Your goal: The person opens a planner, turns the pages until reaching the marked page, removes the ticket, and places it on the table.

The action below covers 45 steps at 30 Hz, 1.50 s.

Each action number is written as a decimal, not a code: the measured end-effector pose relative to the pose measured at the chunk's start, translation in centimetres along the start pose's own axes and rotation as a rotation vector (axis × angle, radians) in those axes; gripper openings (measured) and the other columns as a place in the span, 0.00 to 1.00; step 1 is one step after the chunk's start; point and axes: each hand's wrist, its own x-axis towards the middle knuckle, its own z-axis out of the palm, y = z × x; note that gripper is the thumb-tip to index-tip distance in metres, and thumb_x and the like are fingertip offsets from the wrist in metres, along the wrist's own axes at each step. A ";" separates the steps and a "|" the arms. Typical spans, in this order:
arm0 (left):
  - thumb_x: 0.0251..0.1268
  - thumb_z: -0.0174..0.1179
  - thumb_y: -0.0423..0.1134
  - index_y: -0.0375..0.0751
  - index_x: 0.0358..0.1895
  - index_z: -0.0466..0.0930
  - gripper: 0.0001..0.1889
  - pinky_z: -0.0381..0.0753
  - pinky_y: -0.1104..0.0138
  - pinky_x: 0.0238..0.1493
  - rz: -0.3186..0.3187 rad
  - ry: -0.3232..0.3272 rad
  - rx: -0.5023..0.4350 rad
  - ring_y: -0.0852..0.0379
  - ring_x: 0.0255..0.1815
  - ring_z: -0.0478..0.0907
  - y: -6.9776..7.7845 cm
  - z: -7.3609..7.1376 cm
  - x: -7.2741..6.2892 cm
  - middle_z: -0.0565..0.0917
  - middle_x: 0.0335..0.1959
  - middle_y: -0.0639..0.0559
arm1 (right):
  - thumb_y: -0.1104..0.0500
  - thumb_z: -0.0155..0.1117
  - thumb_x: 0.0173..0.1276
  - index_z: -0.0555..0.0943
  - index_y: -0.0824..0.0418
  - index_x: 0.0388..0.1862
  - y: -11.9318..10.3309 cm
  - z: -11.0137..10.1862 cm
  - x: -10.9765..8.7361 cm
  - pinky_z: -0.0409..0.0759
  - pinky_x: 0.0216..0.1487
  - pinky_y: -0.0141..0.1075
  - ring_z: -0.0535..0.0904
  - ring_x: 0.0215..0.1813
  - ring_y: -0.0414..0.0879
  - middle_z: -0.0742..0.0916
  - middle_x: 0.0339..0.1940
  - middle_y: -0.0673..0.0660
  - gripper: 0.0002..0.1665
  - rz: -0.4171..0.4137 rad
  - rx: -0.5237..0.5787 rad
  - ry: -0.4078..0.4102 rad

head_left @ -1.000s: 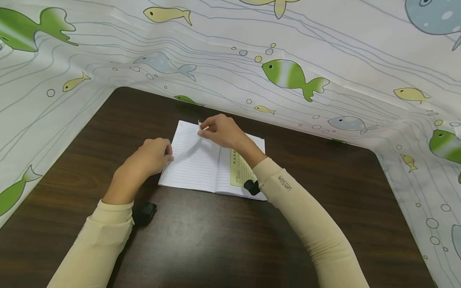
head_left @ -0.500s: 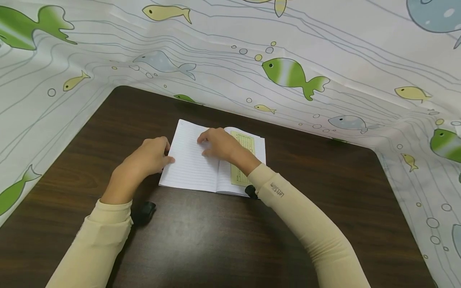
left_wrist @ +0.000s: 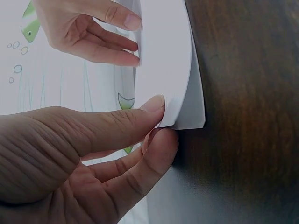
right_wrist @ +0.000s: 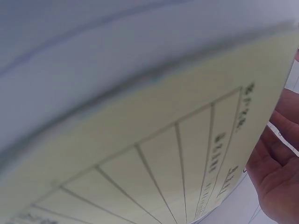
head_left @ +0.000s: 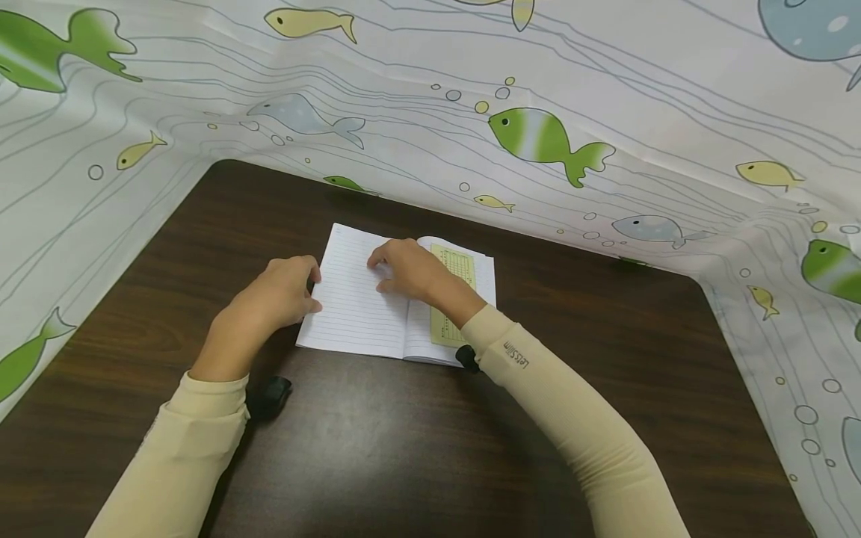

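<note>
An open lined notebook (head_left: pixel 356 321) lies on the dark table in the head view. A yellow-green printed sheet (head_left: pixel 466 261) lies on its right page and fills much of the right wrist view. My left hand (head_left: pixel 269 295) is at the notebook's left edge. In the left wrist view its thumb and index finger pinch a curved white page (left_wrist: pixel 166 56), with another layer beneath. My right hand (head_left: pixel 417 269) reaches over the notebook's middle, fingers spread and lightly bent, tips touching the left page. Its wrist partly hides the printed sheet.
The dark wooden table (head_left: pixel 377 456) extends around the notebook. A white sheet with printed fish (head_left: pixel 430 149) hangs behind it and along both sides. Black wrist devices are under both cuffs, the left one (head_left: pixel 272 396) near the notebook's front left corner.
A second ago my right hand held up a thin page corner near the notebook's top. It has let go and dropped onto the left page, which now lies flatter. My left hand has barely moved.
</note>
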 end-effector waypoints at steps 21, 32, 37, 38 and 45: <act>0.72 0.67 0.29 0.24 0.64 0.70 0.23 0.84 0.53 0.42 0.020 -0.005 -0.008 0.42 0.40 0.84 -0.3 -0.1 -0.2 0.85 0.47 0.29 | 0.59 0.72 0.75 0.87 0.64 0.61 3.9 -4.3 -2.1 0.83 0.61 0.40 0.87 0.56 0.51 0.91 0.54 0.59 0.19 0.142 0.268 0.085; 0.72 0.68 0.29 0.24 0.63 0.70 0.23 0.83 0.52 0.43 0.023 -0.005 -0.014 0.43 0.39 0.85 -0.5 0.1 0.0 0.86 0.47 0.29 | 0.57 0.73 0.75 0.87 0.63 0.61 5.9 -4.8 -3.2 0.83 0.64 0.43 0.86 0.56 0.52 0.91 0.55 0.59 0.19 0.201 0.293 0.103; 0.72 0.68 0.29 0.24 0.63 0.71 0.23 0.83 0.53 0.42 0.026 0.006 -0.013 0.43 0.38 0.84 -0.4 0.3 0.1 0.86 0.46 0.29 | 0.57 0.72 0.75 0.88 0.64 0.58 7.0 -5.0 -3.7 0.82 0.61 0.44 0.84 0.54 0.52 0.90 0.53 0.60 0.18 0.267 0.308 0.124; 0.72 0.68 0.29 0.24 0.63 0.71 0.23 0.83 0.53 0.42 0.025 0.007 -0.014 0.43 0.39 0.84 -0.4 0.3 0.1 0.86 0.46 0.29 | 0.57 0.72 0.75 0.88 0.64 0.58 7.3 -5.0 -3.7 0.82 0.61 0.44 0.84 0.54 0.52 0.90 0.53 0.60 0.17 0.280 0.309 0.124; 0.72 0.67 0.29 0.24 0.63 0.70 0.23 0.83 0.52 0.43 0.022 0.002 -0.012 0.43 0.39 0.84 -0.5 0.1 0.1 0.85 0.47 0.29 | 0.55 0.74 0.75 0.87 0.64 0.57 9.2 -4.5 -4.1 0.83 0.57 0.43 0.83 0.50 0.53 0.89 0.51 0.61 0.18 0.379 0.346 0.103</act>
